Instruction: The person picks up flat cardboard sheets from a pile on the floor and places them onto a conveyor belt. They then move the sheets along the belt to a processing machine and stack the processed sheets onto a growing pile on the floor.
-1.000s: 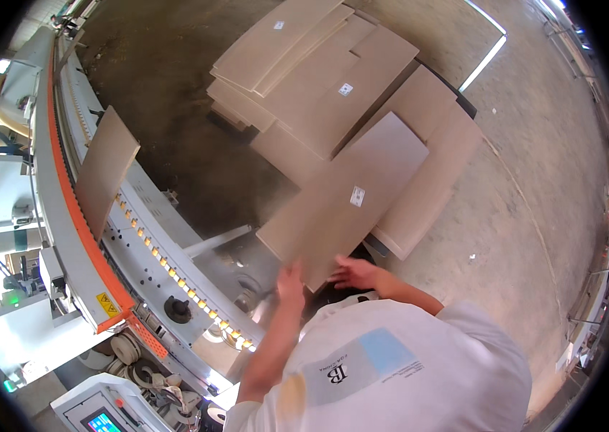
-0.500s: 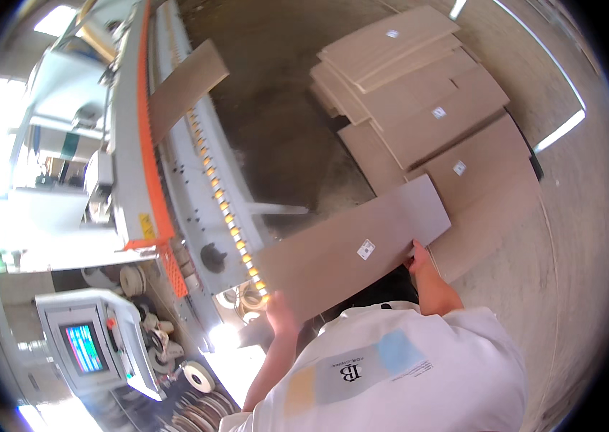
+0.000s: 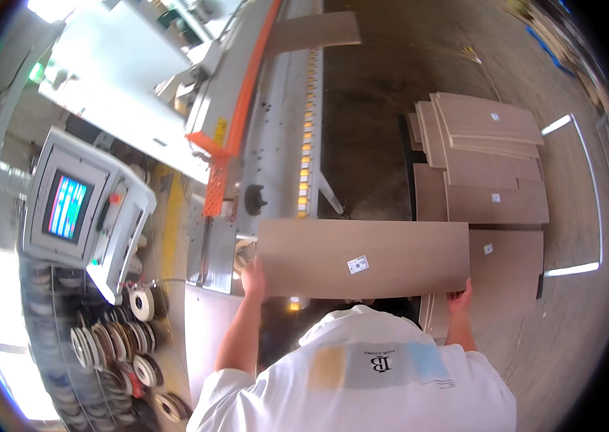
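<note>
A person in a white shirt [image 3: 268,407] holds a flat, oblong brown board [image 3: 319,245] in front of the body with both hands, its long sides running from left to right. The left hand [image 3: 253,279] has its grip clamped on the board at the left end, near the lower corner. The right hand [image 3: 459,295] has its grip clamped on the board around the lower right corner, with the thumb up along the end and the fingers curled beneath. A small white label [image 3: 358,264] sits slightly askew on the upper face. The board is between a long grey machine [image 3: 272,151] on the left and piled brown panels [image 3: 488,162] on the right, and in this view it covers part of a lower panel [image 3: 510,277] there. Along the machine run an orange strip [image 3: 250,86] and a row of yellow rollers [image 3: 306,147], with a black knob [image 3: 255,200] near the closer end. Another brown piece [image 3: 322,32] lies across the far part of the machine. At far left stands a control box [image 3: 108,237] with a lit screen [image 3: 68,209], and rolls of tape [image 3: 114,342] are gathered below it
</note>
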The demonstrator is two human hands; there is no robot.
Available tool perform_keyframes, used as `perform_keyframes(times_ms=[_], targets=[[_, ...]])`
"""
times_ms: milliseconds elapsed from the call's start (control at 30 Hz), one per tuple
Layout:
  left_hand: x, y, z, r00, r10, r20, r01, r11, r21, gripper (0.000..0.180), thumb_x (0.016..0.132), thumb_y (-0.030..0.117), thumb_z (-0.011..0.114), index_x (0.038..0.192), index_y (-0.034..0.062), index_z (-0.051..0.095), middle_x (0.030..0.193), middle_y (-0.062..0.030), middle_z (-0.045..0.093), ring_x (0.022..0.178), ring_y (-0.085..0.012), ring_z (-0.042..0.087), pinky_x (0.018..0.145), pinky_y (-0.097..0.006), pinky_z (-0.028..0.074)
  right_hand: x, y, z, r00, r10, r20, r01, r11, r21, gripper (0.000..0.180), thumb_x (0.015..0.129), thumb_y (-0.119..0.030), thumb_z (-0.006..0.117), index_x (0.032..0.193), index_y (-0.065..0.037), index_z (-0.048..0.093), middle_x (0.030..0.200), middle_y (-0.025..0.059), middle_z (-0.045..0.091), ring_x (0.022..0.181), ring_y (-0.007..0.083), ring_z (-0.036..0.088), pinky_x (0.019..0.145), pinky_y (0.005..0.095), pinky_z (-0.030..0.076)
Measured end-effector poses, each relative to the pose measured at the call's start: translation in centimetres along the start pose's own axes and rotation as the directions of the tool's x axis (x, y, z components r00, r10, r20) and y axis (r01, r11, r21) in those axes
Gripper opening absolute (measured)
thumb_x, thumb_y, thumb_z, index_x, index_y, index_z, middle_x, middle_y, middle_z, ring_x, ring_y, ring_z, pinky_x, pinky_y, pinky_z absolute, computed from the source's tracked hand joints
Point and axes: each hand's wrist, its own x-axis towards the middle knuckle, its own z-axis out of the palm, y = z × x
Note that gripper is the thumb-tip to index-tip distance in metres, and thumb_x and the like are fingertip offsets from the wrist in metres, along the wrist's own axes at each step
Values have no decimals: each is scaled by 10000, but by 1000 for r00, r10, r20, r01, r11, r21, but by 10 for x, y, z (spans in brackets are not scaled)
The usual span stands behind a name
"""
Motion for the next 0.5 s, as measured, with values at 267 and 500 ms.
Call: perform_keyframes(times_ms=[267,500], targets=[[-23,24,-43,847,473,-242,-332,827,453,453,885,244,679,1302,88,595,1337,-140,607,1274,-384,531,1049,-487,431,-41,11,28,958,90,271,-34,978,-207,357,927,-448,772,1170,-205,674,1035,-32,721,923,144,677,803,338,556],[-62,16,-19,856,457,-243,-333,846,417,566,853,193,702,1390,115,540,1476,-141,502,1367,-388,449,1132,-531,365,-138,22,89,886,260,384,31,794,-608,366,977,-398,701,1199,-109,668,1005,55,733,871,196,706,744,327,579]])
